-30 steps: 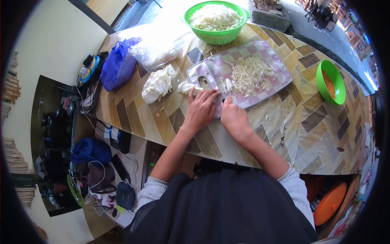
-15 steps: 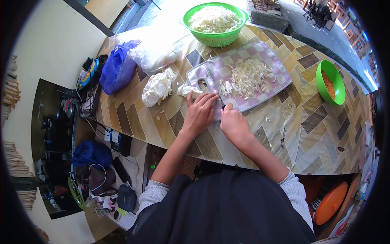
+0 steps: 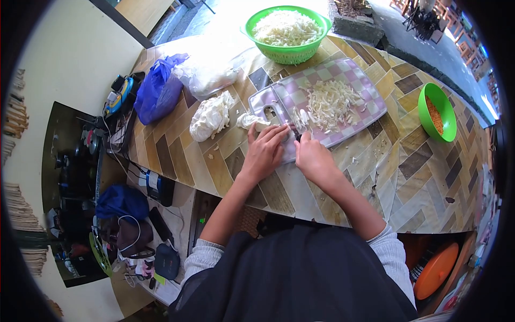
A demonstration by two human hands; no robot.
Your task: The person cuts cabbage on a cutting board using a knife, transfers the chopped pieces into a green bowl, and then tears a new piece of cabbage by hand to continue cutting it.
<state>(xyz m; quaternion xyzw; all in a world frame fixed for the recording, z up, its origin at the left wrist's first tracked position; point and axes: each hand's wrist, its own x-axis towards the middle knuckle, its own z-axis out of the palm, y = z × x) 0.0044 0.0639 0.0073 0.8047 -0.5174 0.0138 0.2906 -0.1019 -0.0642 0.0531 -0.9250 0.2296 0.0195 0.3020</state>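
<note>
My left hand (image 3: pixel 264 150) lies over the near left corner of the checkered cutting board (image 3: pixel 370 86), its fingertips closed on a pale, soft food piece (image 3: pixel 252 122) that they partly cover. My right hand (image 3: pixel 315 159) is wrapped round the dark handle of a knife (image 3: pixel 298 137). The blade is mostly hidden beside my left fingertips. On the board, right of the knife, lies a heap of pale shredded strips (image 3: pixel 333 104), with a few fresh slices (image 3: pixel 301 119) close to the blade. A larger whitish clump (image 3: pixel 212 116) rests on the table left of the board.
A green colander (image 3: pixel 287 55) heaped with white shreds stands behind the board. To the right is a green bowl (image 3: pixel 449 115) with orange crumbs. Blue (image 3: pixel 156 91) and clear plastic bags (image 3: pixel 206 78) sit at the back left. Scraps dot the patterned tablecloth (image 3: pixel 413 201).
My right hand and the knife have tilted slightly, with the handle a little further right of my left fingertips. My left hand stays in place on the pale piece. The view has shifted slightly.
</note>
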